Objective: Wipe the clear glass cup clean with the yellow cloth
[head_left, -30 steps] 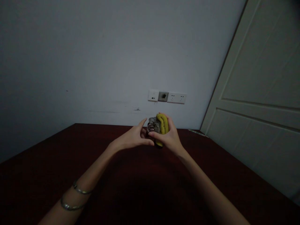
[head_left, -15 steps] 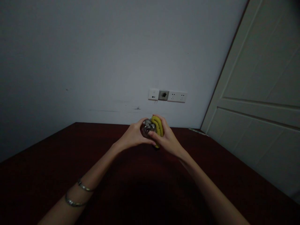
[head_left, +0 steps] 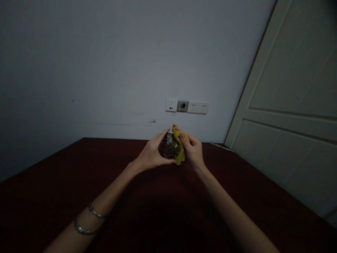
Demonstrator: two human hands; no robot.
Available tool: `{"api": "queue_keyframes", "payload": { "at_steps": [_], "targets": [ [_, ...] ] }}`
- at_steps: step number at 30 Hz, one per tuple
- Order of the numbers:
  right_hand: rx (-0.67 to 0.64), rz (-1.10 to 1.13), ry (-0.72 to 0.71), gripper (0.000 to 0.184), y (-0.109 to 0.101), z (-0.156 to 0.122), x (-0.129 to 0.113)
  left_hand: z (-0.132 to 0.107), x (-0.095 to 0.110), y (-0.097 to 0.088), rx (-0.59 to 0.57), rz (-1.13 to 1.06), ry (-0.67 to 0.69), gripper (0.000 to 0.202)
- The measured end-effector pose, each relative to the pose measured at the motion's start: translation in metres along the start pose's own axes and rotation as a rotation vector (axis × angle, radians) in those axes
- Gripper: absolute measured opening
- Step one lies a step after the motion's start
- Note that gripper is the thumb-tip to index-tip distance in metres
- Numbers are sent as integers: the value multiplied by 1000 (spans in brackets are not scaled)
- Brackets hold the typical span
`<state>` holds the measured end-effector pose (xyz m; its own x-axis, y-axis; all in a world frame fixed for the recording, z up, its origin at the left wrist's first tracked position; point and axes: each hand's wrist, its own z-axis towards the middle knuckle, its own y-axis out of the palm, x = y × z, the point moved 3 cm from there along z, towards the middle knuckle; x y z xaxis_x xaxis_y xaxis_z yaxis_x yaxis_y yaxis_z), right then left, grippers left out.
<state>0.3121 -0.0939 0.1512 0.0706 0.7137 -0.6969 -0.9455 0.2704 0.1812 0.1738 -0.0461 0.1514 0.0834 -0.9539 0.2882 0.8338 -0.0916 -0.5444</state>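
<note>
Both my hands meet above the far middle of a dark red table (head_left: 79,182). My left hand (head_left: 152,154) curls round a small clear faceted glass object (head_left: 170,149), thumb under it and fingers over the top. My right hand (head_left: 193,151) grips a yellow cloth (head_left: 180,154) bunched against the right side of the glass, thumb pressed on the cloth's top. Two silver bangles (head_left: 88,219) sit on my left wrist. The room is dim, so the glass shape is hard to read.
A pale wall stands behind the table with a row of white sockets and a switch (head_left: 187,106). A cream panelled door (head_left: 289,116) fills the right side. A thin pale strip (head_left: 222,146) lies at the table's far right edge.
The glass has turned in my left hand and shows more of its side. My right hand has shifted round it with the cloth, which is now more bunched under my thumb.
</note>
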Motion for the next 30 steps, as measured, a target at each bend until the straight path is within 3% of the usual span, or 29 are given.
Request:
{"api": "queue_keyframes", "payload": {
  "at_steps": [3,7,9,11,16,18,21,24,26,28,30],
  "targets": [
    [36,-74,-38,24,1,-2,-4,-1,-3,2,-17,11,5,101],
    [-154,-335,-369,21,8,-11,-20,-2,-8,5,-16,-52,-75,91],
    [-243,-369,-446,24,10,-13,-23,-2,-9,5,-19,-85,-112,86],
    [-244,-355,-411,23,9,-10,-22,-2,-8,5,-23,-86,-122,84],
    [-58,-201,-51,25,-3,7,-4,-1,-5,5,-44,-35,-54,91],
    [-45,-184,5,27,-4,9,-1,-1,-5,6,-53,-26,-56,92],
    [-106,-276,-142,22,0,4,-7,-1,-7,7,-43,-47,-114,87],
    [-260,-391,-360,24,9,-7,-18,-2,-8,7,-40,-102,-195,78],
    [-331,-421,-430,27,13,-11,-22,-3,-8,6,-44,-130,-217,77],
    [-304,-406,-394,25,12,-9,-22,-3,-8,4,-34,-130,-219,79],
    [-206,-347,-273,22,7,-2,-17,-2,-8,3,-23,-106,-211,83]
  ]
}}
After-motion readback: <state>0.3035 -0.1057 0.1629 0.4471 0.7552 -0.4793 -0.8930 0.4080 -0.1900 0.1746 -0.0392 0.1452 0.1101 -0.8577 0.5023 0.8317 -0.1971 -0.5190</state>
